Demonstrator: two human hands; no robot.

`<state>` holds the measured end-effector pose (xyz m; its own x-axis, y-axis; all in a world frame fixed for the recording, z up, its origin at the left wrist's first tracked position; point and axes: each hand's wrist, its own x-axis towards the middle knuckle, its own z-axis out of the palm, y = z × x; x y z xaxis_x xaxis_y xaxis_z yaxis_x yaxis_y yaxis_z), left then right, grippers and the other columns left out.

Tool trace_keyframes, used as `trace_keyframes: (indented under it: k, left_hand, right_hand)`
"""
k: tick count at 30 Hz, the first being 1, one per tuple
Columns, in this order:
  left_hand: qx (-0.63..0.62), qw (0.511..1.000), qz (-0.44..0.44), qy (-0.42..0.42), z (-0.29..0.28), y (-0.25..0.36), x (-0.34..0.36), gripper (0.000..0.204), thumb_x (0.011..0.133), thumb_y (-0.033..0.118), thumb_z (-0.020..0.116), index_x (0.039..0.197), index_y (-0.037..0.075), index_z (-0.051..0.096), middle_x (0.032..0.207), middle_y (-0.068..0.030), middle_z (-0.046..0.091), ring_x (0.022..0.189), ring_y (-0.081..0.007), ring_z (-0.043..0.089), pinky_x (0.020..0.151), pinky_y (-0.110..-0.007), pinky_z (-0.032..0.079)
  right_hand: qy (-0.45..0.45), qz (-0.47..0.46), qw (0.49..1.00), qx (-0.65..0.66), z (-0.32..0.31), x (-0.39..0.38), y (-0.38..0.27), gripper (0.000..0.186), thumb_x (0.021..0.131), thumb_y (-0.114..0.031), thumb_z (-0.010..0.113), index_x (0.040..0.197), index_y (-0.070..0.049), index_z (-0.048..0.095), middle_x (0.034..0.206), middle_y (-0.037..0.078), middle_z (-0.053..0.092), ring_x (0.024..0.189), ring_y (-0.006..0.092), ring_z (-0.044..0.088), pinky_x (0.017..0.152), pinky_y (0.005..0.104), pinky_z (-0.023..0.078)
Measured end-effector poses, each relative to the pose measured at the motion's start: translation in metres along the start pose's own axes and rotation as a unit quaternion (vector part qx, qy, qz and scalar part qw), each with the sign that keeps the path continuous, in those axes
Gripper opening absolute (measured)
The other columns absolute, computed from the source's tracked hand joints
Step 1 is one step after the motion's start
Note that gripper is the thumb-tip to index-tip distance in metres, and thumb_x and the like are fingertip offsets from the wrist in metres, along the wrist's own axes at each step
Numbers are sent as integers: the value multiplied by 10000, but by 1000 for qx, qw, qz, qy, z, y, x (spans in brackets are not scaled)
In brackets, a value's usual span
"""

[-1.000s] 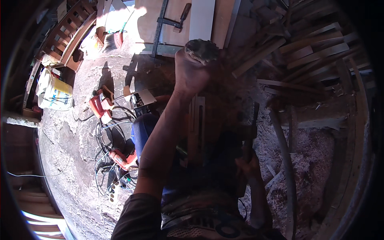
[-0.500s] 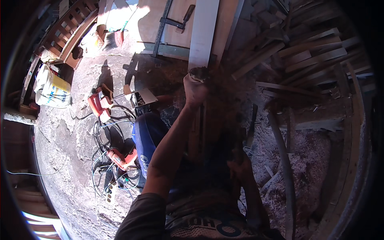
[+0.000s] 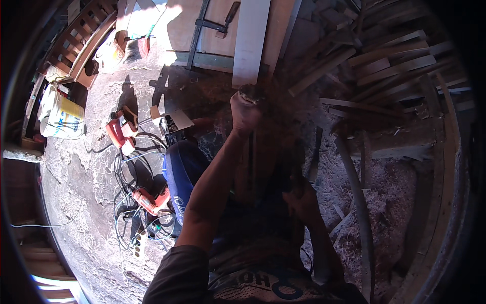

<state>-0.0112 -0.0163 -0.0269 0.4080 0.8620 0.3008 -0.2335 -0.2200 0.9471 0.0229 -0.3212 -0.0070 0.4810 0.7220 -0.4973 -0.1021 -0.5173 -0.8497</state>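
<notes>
My left hand (image 3: 246,112) is closed in a fist around a dark piece with a rough top (image 3: 252,92), its kind unclear in the shade. It is held upright over my lap, just below the near end of a long pale board (image 3: 250,48). Deep in shadow, my right hand (image 3: 301,201) sits lower and to the right, near my right thigh. Its fingers are curled round something dark that I cannot make out. Between my legs, a narrow length of wood (image 3: 246,167) shows dimly below the left fist.
On the left floor lie a red power tool (image 3: 120,133), a red drill (image 3: 152,201) and tangled cables (image 3: 144,175). A white bucket (image 3: 63,114) stands farther left. A bar clamp (image 3: 197,38) rests ahead on boards. Stacked wood offcuts (image 3: 395,68) fill the right; shavings (image 3: 379,213) cover the floor there.
The whole view has shifted slightly, so the surroundings sit a little farther left. My left fist keeps its grip on the dark piece; my right hand has moved slightly up and left.
</notes>
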Motion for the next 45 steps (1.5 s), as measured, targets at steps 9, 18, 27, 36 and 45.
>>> trace_keyframes:
  k: [9, 18, 27, 36, 45]
  left_hand:
    - [-42, 999, 10, 4, -6, -14, -4, 62, 814, 62, 727, 852, 15, 713, 787, 27, 666, 707, -48, 591, 581, -247, 484]
    - [-26, 987, 150, 43, 13, -15, -6, 90, 820, 53, 659, 873, -1, 706, 778, 25, 671, 751, -70, 611, 663, -264, 506]
    - [0, 999, 17, 31, -11, -32, 12, 86, 843, 96, 700, 811, 17, 700, 745, 20, 669, 707, -76, 604, 635, -276, 498]
    - [-40, 999, -8, 14, 3, -34, -16, 76, 847, 76, 717, 878, 8, 704, 833, 5, 713, 767, -71, 627, 670, -277, 515]
    - [20, 1000, 4, 20, -6, -23, -6, 101, 804, 68, 722, 879, 4, 701, 840, -7, 720, 780, -90, 645, 690, -284, 523]
  right_hand:
    - [128, -483, 835, -230, -11, 5, -210, 551, 904, -77, 691, 1395, -34, 446, 906, 161, 670, 776, 282, 676, 742, 375, 549]
    - [75, -420, 755, -497, 7, 65, -184, 570, 874, -107, 675, 1387, -37, 435, 858, 246, 666, 820, 450, 674, 711, 538, 520]
    - [129, -535, 768, -327, -10, 15, -296, 475, 890, -181, 715, 1308, -44, 536, 697, 119, 623, 649, 172, 656, 593, 334, 486]
    - [48, -412, 710, -569, 9, 83, -190, 404, 872, -74, 593, 1259, -48, 480, 775, 270, 669, 782, 478, 676, 718, 562, 535]
    - [142, -563, 740, -338, -5, 20, -277, 553, 874, -137, 710, 1380, -73, 497, 761, 113, 667, 655, 292, 667, 635, 378, 508]
